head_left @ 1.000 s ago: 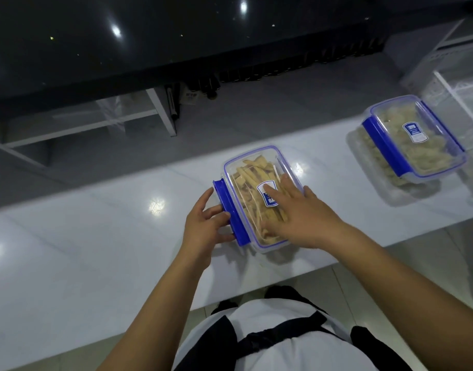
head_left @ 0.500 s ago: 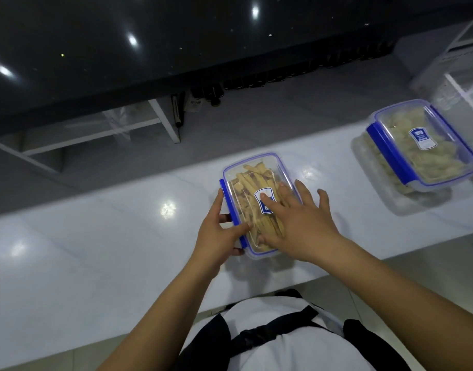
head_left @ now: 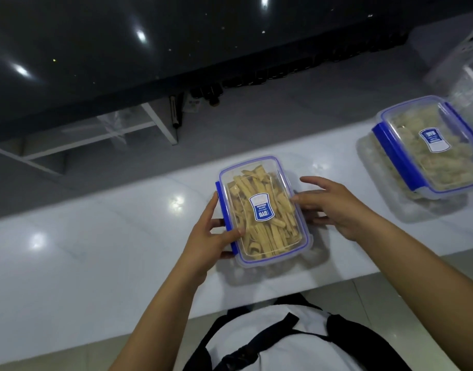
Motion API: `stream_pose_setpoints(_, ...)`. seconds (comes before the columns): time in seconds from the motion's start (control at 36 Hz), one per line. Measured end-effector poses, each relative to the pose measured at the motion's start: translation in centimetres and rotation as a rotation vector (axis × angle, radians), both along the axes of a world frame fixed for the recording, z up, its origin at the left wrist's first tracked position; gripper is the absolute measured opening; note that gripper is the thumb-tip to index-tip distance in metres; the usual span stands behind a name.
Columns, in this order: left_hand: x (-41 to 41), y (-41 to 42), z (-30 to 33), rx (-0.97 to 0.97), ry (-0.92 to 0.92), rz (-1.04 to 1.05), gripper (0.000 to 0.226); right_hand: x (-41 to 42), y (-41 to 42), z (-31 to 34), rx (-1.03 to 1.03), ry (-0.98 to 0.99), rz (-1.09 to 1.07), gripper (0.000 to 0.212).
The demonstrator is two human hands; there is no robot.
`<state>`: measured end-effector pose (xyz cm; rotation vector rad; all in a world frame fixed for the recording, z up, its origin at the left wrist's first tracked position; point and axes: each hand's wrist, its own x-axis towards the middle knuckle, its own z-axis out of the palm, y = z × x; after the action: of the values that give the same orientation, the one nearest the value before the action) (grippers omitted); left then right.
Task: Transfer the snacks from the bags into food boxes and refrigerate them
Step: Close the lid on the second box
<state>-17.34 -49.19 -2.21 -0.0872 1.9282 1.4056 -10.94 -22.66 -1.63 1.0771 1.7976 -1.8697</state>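
Note:
A clear food box (head_left: pixel 265 210) with a blue-rimmed lid and a blue label holds yellow snack strips; it lies on the white counter (head_left: pixel 96 250) in front of me. My left hand (head_left: pixel 211 236) grips its left side, thumb on the lid's edge and fingers around the blue clip. My right hand (head_left: pixel 334 207) hovers at the box's right side, fingers spread, fingertips touching the lid's right rim. A second lidded box (head_left: pixel 431 145) of pale snacks sits at the far right.
The counter's near edge runs just above my torso, with tiled floor below. Beyond the counter's far edge lie a grey floor, a white frame (head_left: pixel 155 124) and a dark glossy surface (head_left: pixel 123 49). A clear plastic bag (head_left: pixel 468 76) lies at the right edge.
My right hand has slid off the lid's top to the box's right side. My left hand has closed around the blue clip on the left side.

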Motion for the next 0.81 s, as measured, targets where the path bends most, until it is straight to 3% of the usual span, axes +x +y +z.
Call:
stream_pose_setpoints(0.33, -0.2, -0.3, 0.9, -0.059, -0.048, -0.001, 0.092, -0.5, -0.2, -0.8, -0.039, -0.012, 0.007, 0.044)
stream_pose_setpoints(0.53, -0.2, -0.2, 0.8, -0.076, -0.051, 0.009, 0.088, -0.9, -2.0, -1.1, -0.01, 0.015, -0.007, 0.08)
stream_pose_setpoints(0.67, -0.2, -0.2, 1.0, -0.083, -0.06, 0.003, 0.092, -0.7, -1.5, -0.7, -0.111, -0.018, -0.015, 0.07)
stream_pose_setpoints(0.81, -0.2, -0.1, 1.1, -0.08, -0.055, -0.002, 0.094, -0.3, -1.4, -0.2, 0.065, 0.086, 0.053, 0.066)
